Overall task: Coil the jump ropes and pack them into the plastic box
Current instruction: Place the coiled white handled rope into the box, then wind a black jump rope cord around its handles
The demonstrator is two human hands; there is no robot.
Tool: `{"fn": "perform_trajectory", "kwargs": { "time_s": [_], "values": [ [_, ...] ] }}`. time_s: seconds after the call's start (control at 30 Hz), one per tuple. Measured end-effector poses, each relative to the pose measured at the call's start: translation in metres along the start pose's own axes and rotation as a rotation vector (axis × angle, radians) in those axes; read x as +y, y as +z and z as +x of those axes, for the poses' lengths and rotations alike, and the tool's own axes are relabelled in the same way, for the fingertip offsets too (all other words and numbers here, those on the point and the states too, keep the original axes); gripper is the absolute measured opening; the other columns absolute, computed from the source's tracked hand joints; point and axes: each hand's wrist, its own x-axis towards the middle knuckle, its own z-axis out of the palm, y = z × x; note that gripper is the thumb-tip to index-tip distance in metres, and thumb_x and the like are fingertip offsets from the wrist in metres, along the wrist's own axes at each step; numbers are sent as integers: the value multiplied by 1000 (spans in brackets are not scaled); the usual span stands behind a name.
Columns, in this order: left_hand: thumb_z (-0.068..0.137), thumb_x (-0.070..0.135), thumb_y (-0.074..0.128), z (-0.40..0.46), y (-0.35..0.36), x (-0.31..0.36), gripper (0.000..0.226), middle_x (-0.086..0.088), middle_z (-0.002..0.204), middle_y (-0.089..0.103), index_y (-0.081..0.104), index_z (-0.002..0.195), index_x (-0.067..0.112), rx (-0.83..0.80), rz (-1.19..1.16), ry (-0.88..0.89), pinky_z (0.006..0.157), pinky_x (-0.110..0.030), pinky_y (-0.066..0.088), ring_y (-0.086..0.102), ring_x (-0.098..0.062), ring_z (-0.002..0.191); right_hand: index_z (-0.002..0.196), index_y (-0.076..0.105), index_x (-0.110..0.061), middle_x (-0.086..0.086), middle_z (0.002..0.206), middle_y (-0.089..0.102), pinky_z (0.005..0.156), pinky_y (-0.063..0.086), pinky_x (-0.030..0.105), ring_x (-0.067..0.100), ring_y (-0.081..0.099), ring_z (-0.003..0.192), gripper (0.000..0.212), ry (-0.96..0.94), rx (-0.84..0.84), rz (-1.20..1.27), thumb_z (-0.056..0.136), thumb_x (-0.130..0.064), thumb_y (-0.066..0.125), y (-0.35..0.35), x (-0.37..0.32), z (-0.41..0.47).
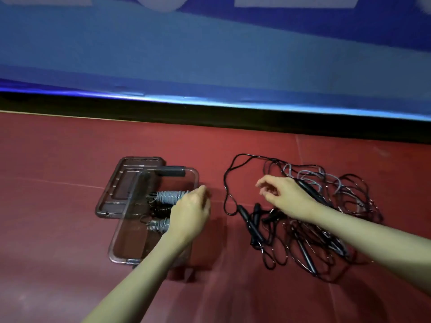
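Left hand (190,214) held over clear box (130,229), fingers loosely curled, grip on coiled ropes (166,197) inside not discernible. Right hand (285,197) hovering relaxed, nothing held, above tangled ropes (310,220) spread on red floor (58,159), right of box; right hand nearer.

Under my left hand (190,213) the plastic box (130,229) is clear with a smoky tint and a dark grey handle (171,171). Inside it lie two grey coiled ropes (166,197) with a black one (163,209) between them. Beyond the box, the lid (123,183) is tinted grey. By my right hand (285,197) the loose ropes (326,229) are mostly black, a few pale grey. The floor (58,159) is dull red, the wall banner (210,54) blue.
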Motion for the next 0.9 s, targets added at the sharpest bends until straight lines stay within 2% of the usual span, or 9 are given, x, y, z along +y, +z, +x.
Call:
{"fn": "perform_trajectory", "kwargs": {
  "time_s": [0.13,0.3,0.47,0.53,0.63,0.77,0.9],
  "values": [
    [92,20,51,-6,27,41,8,-10,98,67,53,97,13,-51,-80,55,70,-43,47,59,-38,93,94,69,-14,-5,76,63,63,41,12,6,51,63,18,87,131,63,87,0,60,-18,42,-46],
    [94,26,46,-12,72,77,11,-6,95,66,52,96,16,-184,-84,89,69,-41,47,58,-38,92,87,68,-19,0,75,67,65,44,15,12,57,66,26,256,259,127,84,5,58,-16,103,-92],
    [94,17,46,-15,118,82,9,-1,99,57,53,98,14,-281,-34,225,69,-42,47,56,-31,92,86,66,-22,-10,74,61,67,43,14,3,54,64,29,309,228,84,83,6,60,7,147,-113],
    [90,9,49,-13,135,77,11,-4,96,55,56,98,10,-337,46,307,65,-43,46,54,-31,89,90,68,-17,-10,82,61,72,44,15,1,55,71,26,288,192,57,81,6,60,17,159,-118],
    [73,2,57,-8,159,57,23,-2,83,58,63,92,14,-402,205,463,57,-36,42,59,-30,74,99,68,-15,-8,96,59,84,46,25,7,55,86,26,273,96,11,82,2,60,35,172,-124],
    [69,17,39,-3,168,34,33,9,83,58,64,90,24,-453,369,600,66,-27,27,55,-17,74,115,64,-19,-8,116,55,101,38,27,11,49,113,27,259,-8,-62,88,-14,61,58,180,-122],
    [72,21,41,9,167,25,31,9,88,61,65,93,24,-474,443,618,71,-27,28,53,-15,82,123,59,-21,-8,122,50,102,33,26,13,43,118,30,258,-44,-136,93,-22,56,73,179,-118]
  ]
}}
